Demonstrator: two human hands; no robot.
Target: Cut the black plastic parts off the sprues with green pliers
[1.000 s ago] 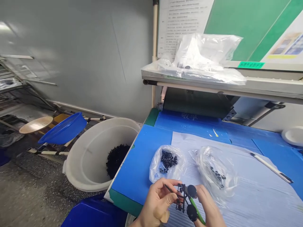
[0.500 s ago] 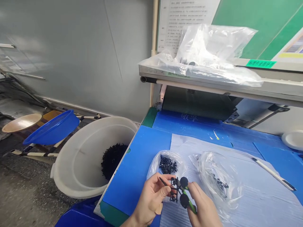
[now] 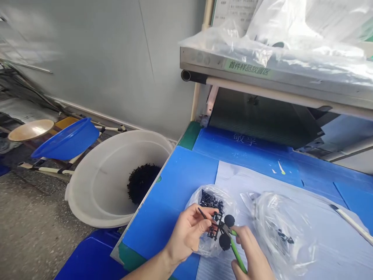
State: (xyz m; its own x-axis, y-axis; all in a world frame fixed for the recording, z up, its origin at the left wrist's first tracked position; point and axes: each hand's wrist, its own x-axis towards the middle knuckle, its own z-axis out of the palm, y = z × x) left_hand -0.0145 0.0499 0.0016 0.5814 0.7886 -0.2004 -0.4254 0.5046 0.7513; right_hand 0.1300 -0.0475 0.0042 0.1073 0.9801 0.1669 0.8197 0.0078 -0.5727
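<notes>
Since a second ago your hands have shifted up over the left bag of black parts (image 3: 211,202). Your left hand (image 3: 188,233) pinches the black plastic sprue (image 3: 217,229); your right hand (image 3: 252,256) grips the green-handled cutters (image 3: 237,254), jaws seemingly at the sprue. The white tub (image 3: 101,186) sits beside the blue table (image 3: 175,186).

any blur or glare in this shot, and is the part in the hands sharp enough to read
Head view: left edge and wall smeared by motion blur; glare whitens the plastic sheet on the shelf. The black plastic part between left hand and right hand is fairly sharp, though fine detail merges.
</notes>
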